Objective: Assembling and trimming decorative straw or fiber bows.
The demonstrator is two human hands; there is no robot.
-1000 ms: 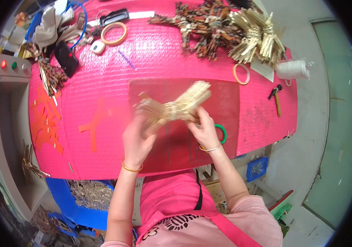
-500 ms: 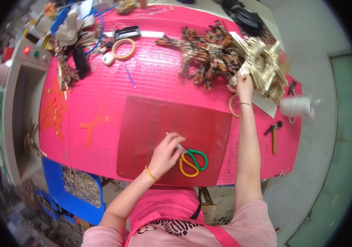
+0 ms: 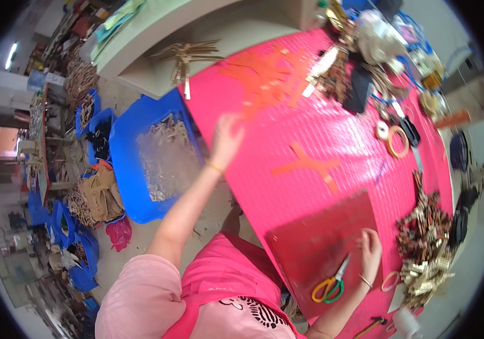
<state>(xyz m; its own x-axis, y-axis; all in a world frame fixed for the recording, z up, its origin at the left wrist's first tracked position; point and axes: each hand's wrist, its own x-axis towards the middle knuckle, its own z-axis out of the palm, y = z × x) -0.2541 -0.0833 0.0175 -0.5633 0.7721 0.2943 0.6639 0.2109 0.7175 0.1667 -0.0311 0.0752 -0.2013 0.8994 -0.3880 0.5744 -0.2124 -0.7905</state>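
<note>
My left hand [image 3: 228,138], smeared by motion, is over the left edge of the pink-covered table, beside loose orange strips [image 3: 264,85]. Whether its fingers hold anything cannot be made out. My right hand [image 3: 370,251] hovers over the dark red board [image 3: 304,234], its fingers loosely bent and apart, with nothing visible in them. Just beside it lie scissors [image 3: 329,287] with one yellow and one green handle, blades pointing away from me. Several orange strips joined in a branching shape [image 3: 308,165] lie on the table between my hands.
Bundles of brown strips [image 3: 426,226] and gold strips [image 3: 426,279] lie at the right. Tape rolls [image 3: 397,141] and a black pouch [image 3: 358,85] are at the far side. A blue bin [image 3: 132,169] of scraps stands left of the table, below a grey cabinet [image 3: 180,22].
The view has swung left. My left hand has left the scissors and moved to the orange strips. My right hand has come away from the gold bundle to above the board.
</note>
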